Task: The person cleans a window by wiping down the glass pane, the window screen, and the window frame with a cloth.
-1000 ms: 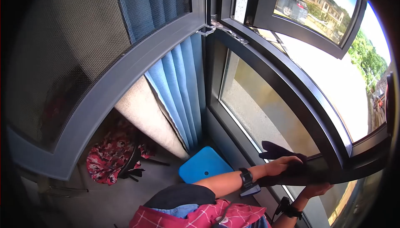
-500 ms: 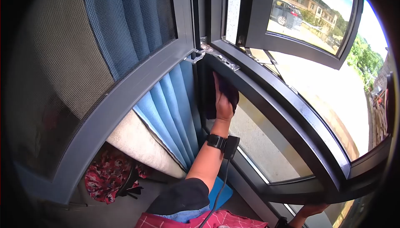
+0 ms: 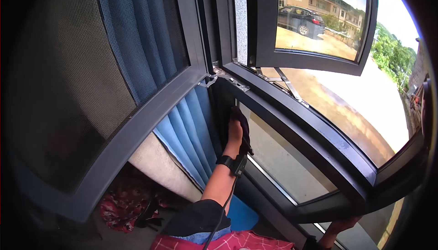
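My left hand (image 3: 235,130) holds a dark purple cloth (image 3: 245,129) against the inner side of the dark grey window frame (image 3: 292,133), below the metal hinge (image 3: 232,80). Its fingertips are partly covered by the cloth. A black strap with a small box and cable sits on that wrist. At the lower right, my right hand (image 3: 342,226) grips the bottom edge of the same frame from below, and its fingers are mostly hidden behind it.
A screen sash (image 3: 150,113) stands swung inward on the left, with blue curtains (image 3: 189,126) behind and beneath it. Another sash (image 3: 310,59) is opened outward at upper right, held by a metal stay (image 3: 285,82). A floral-patterned bag-like item (image 3: 123,204) sits at lower left.
My left hand and the cloth have moved downward along the inner side of the frame. The view has shifted slightly. My right hand stays at the frame's bottom edge.
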Demonstrator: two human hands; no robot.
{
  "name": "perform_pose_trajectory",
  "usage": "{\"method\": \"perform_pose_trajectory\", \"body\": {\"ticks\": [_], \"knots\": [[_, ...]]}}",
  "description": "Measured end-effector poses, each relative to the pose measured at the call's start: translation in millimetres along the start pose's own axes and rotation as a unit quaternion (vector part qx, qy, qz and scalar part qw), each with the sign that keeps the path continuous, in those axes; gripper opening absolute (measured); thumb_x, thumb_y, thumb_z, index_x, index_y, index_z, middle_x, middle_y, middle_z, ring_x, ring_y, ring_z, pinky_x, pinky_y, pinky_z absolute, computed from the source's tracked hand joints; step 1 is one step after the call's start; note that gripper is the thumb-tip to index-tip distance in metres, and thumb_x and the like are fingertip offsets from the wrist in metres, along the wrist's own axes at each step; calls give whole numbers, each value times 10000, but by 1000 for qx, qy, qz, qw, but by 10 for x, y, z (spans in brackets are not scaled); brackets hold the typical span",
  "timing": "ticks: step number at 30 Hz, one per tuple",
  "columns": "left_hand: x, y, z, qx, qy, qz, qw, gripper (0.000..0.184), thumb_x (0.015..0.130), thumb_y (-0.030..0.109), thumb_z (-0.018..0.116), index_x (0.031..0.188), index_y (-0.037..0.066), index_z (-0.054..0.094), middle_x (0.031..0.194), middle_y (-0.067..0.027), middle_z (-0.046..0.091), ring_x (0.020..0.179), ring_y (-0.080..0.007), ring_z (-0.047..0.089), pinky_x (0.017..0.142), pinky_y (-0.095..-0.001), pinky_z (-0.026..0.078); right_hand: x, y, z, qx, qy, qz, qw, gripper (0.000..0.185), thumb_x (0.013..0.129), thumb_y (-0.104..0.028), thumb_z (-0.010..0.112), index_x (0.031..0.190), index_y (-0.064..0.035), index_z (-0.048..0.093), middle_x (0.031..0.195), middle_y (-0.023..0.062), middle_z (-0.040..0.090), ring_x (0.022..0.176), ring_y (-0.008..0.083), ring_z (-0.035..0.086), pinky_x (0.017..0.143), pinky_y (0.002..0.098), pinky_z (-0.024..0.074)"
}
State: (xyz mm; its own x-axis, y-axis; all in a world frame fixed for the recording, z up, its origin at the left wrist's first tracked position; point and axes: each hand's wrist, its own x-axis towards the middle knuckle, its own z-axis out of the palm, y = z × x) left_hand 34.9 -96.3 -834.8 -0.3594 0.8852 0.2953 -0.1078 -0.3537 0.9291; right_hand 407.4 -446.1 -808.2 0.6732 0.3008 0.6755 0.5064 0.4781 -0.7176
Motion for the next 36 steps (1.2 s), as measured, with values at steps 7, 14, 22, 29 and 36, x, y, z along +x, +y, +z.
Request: {"method": "perform_pose_trajectory", "body": {"ticks": [7,14,22,29,36], "knots": [[-572,1603,-256,-282,-134,8,950,374,918,170,398,1191,-49,530,1147,-142,598,1051,-249,589,924,-343,462,-13,74,48,-63,23,-48,997,639,941,-472,298,1239,73,451,1207,180,462,1163,302,451,970,406,364],[387,2917,496,248,-156,456,840,540,777,2,402,1316,-27,426,1237,-269,508,1163,-403,464,1030,-405,346,21,-19,98,-75,7,-50,996,649,932,-504,321,1237,54,454,1189,184,474,1127,314,461,959,435,350],[1023,2597,898,651,-154,169,724,348,798,154,453,1062,34,645,1073,-211,632,1014,-345,609,874,-425,487,27,-105,91,-105,13,-85,991,649,930,-500,330,1247,52,456,1168,210,475,1113,350,462,955,457,339],[783,2594,657,616,15,150,773,286,806,130,463,992,3,639,1013,-227,643,984,-392,610,852,-453,492,37,-126,153,-113,22,-88,990,646,938,-502,319,1226,58,468,1137,236,475,1080,375,480,917,466,360],[166,2314,-318,281,-113,101,948,225,715,21,505,861,-46,662,761,-145,661,680,-210,601,645,-328,463,55,-135,127,-146,-2,-112,983,654,932,-523,313,1197,51,479,1118,230,485,1035,368,488,897,461,366]]}}
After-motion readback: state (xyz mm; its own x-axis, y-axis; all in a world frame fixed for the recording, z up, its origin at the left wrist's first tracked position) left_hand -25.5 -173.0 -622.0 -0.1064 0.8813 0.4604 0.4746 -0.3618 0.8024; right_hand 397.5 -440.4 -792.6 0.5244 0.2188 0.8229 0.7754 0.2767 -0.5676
